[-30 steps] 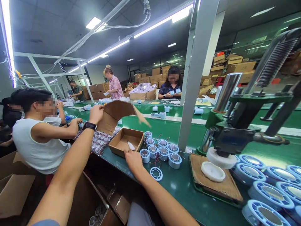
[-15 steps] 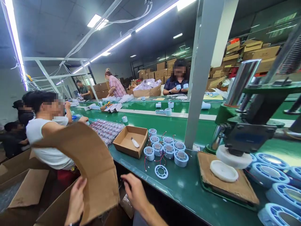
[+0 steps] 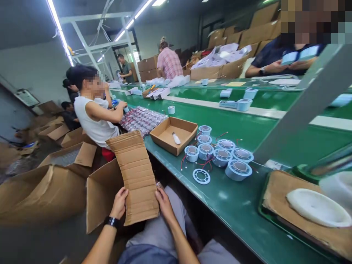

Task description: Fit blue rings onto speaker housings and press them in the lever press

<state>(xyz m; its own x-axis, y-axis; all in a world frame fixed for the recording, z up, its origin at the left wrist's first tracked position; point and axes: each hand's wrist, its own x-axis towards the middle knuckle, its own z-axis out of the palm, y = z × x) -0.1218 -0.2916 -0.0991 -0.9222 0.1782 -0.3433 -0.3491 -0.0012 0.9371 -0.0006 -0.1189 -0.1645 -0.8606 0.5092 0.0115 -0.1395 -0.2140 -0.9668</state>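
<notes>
Cardboard sheet (image 3: 136, 176): light, creased, floppy, likely to bend; left hand (image 3: 119, 202) and right hand (image 3: 164, 200) grasping its lower edges, best supported at both sides.

Factory line under tube lights

Long green tables (image 3: 236, 205) run away from the fingers toward the far grey wall (image 3: 35, 69), with a white strip (image 3: 247, 112) between them. Bright ceiling tube lights (image 3: 59, 25) hang on a white metal frame (image 3: 90, 44) well above and beyond the fingers. Stacked brown cartons (image 3: 247, 29) line the back; open cardboard boxes (image 3: 41, 194) cover the dark floor (image 3: 16, 161) left of the fingers.
</notes>
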